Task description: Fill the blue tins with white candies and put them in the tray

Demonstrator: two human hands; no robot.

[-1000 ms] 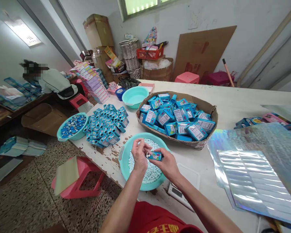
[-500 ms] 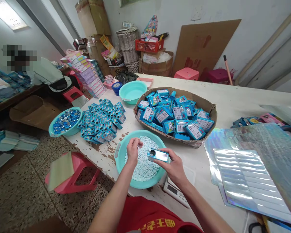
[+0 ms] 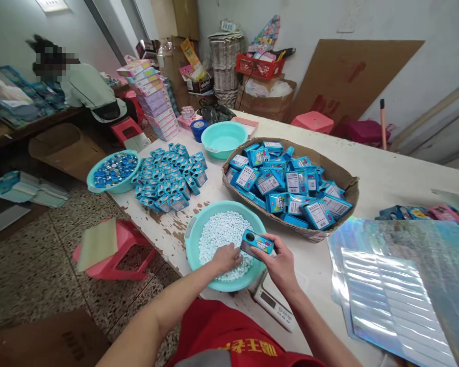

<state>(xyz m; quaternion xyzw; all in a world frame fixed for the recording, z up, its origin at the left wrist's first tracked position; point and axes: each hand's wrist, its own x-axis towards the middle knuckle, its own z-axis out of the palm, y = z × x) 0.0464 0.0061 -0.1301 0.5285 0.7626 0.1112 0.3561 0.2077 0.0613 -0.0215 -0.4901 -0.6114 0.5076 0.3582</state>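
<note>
My right hand point(image 3: 279, 262) is closed around a small blue candy box point(image 3: 257, 243) with a round dark hole near its left end. The box is held above the right part of a turquoise basin point(image 3: 194, 260). Small white round candies point(image 3: 220, 229) fill the basin. Down among those candies is my left hand point(image 3: 227, 258), its fingers bent and drawn together. Its fingertips are partly hidden, so what they hold cannot be made out. The fingers lie just left of the box.
A cardboard tray point(image 3: 352, 196) heaped with blue boxes stands behind the basin. Upright boxes point(image 3: 168, 176) with holes cluster left, beside a bowl of blue and silver pieces point(image 3: 115, 171). A scale point(image 3: 273, 306) sits front right, near shiny sheets point(image 3: 398, 295). A person point(image 3: 87, 86) sits far left.
My left hand has gone from above the candies down into them, toward the box. The box has tilted, so its printed side now shows. The view has shifted slightly.
</note>
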